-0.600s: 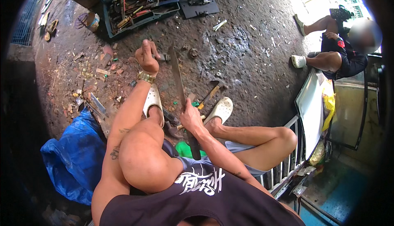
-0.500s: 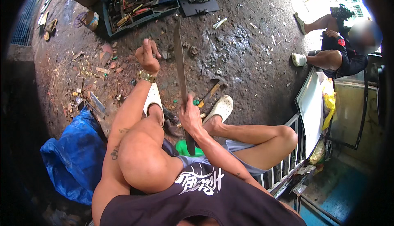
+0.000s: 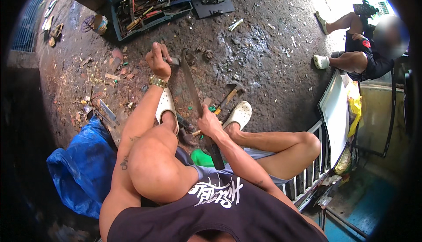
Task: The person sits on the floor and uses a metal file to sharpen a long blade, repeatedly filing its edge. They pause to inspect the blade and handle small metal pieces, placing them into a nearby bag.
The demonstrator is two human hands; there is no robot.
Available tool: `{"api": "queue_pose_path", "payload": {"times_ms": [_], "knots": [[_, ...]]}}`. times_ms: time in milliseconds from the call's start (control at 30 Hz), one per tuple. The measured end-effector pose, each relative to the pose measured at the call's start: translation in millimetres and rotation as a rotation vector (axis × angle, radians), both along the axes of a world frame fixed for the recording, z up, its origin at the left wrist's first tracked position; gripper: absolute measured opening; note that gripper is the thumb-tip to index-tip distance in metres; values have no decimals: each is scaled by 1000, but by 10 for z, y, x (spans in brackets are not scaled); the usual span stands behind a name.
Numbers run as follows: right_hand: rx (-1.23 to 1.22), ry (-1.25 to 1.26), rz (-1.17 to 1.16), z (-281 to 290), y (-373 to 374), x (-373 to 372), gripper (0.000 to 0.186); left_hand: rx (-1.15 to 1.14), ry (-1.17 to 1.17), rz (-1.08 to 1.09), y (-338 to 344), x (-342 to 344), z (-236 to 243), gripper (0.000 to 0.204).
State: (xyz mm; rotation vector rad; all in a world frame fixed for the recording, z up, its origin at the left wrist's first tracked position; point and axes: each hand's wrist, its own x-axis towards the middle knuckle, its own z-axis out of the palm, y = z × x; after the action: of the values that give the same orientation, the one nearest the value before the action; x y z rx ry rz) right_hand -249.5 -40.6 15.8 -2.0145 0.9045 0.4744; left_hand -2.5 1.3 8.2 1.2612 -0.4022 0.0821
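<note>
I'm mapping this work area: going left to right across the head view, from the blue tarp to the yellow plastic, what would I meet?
Blue tarp → left hand → right hand, holding the long blade → white clog on the right foot → white panel → yellow plastic.

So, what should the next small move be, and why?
I'd probably have the right hand tilt the long blade slightly rightward: its tip looks close to the bare left hand, near the small grey piece at that hand's fingers.
</note>
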Motion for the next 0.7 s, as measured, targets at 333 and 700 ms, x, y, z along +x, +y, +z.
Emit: {"api": "queue_pose_path", "payload": {"times_ms": [333, 700], "knots": [[114, 27, -10, -97, -215, -98, 53, 31, 2, 5, 7, 8, -15, 65], [-12, -4, -34, -475, -79, -434, 31, -118, 193, 265, 169, 515, -195, 55]]}}
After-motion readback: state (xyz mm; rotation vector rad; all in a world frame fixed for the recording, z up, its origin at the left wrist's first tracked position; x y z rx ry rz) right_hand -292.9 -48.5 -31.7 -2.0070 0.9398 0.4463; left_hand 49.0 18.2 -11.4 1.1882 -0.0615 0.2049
